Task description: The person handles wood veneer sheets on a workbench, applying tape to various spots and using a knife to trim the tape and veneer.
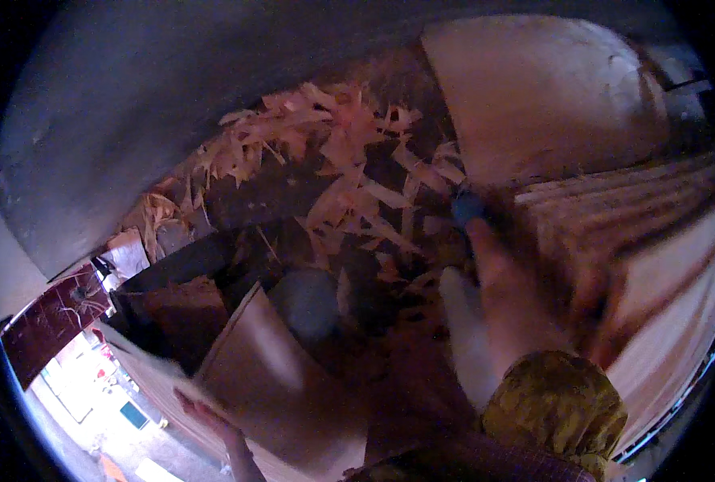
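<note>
My right hand [490,253] stretches forward from a yellow-green patterned sleeve [562,406]. Something blue [467,207] covers its far end, beside the left edge of a stack of thin wood sheets [606,193]. Its fingers are too dark and blurred to read. A pale elongated shape [466,337] lies along the forearm's left side. At the lower left, my left hand [213,418] has its fingers stretched out, close to a curved wood sheet [285,377]. Blur hides whether it touches the sheet; no grip shows.
Torn wood-sheet scraps [349,193] litter the dark ground ahead. A large pale sheet [542,96] rises behind the stack. A broad grey surface [132,120] spans the upper left. Past a dark red panel [60,321], a bright area shows. A blurred grey round shape [305,301] sits mid-view.
</note>
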{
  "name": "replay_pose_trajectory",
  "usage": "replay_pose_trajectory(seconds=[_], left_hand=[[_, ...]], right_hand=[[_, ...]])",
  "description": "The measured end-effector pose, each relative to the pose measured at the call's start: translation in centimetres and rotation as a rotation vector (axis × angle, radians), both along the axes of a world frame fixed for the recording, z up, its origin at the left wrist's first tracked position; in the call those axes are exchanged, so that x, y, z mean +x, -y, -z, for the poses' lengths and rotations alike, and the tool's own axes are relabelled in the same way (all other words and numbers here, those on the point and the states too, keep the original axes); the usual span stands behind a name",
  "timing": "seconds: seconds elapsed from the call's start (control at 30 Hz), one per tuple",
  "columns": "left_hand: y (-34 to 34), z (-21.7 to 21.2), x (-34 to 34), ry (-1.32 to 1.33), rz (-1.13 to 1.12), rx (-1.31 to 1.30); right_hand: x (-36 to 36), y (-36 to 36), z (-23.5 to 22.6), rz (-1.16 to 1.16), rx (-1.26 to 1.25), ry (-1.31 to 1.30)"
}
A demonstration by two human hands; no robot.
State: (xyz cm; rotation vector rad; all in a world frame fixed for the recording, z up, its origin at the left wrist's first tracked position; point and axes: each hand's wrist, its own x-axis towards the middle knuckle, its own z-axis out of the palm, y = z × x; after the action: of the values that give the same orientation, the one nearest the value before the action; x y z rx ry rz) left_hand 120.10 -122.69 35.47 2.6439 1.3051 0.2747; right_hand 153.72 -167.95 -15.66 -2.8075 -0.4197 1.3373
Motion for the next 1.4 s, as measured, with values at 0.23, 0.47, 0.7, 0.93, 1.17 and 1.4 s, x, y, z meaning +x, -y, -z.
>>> replay_pose_trajectory(seconds=[0.23,0.47,0.7,0.93,1.17,1.4], left_hand=[[1.9,3.1,8.1,-0.103,-0.086,0.063],[1.9,4.5,10.8,-0.100,-0.186,0.035],[2.3,0.7,8.2,0.038,-0.272,-0.039],[1.4,-2.3,1.8,0.022,-0.088,-0.099],[4.2,-7.8,3.7,0.022,0.318,-0.197],[11.1,-15.9,10.9,1.146,0.502,-0.901]], right_hand=[[11.5,4.0,12.5,-0.157,-0.148,0.243],[12.1,4.5,14.6,-0.188,-0.079,0.368],[7.9,0.1,0.6,-0.092,0.340,0.660],[3.0,-15.5,-22.8,0.012,0.750,0.862],[-3.3,-24.2,-57.5,-0.029,1.041,0.728],[-18.3,-25.1,-76.0,-0.257,1.254,0.891]])
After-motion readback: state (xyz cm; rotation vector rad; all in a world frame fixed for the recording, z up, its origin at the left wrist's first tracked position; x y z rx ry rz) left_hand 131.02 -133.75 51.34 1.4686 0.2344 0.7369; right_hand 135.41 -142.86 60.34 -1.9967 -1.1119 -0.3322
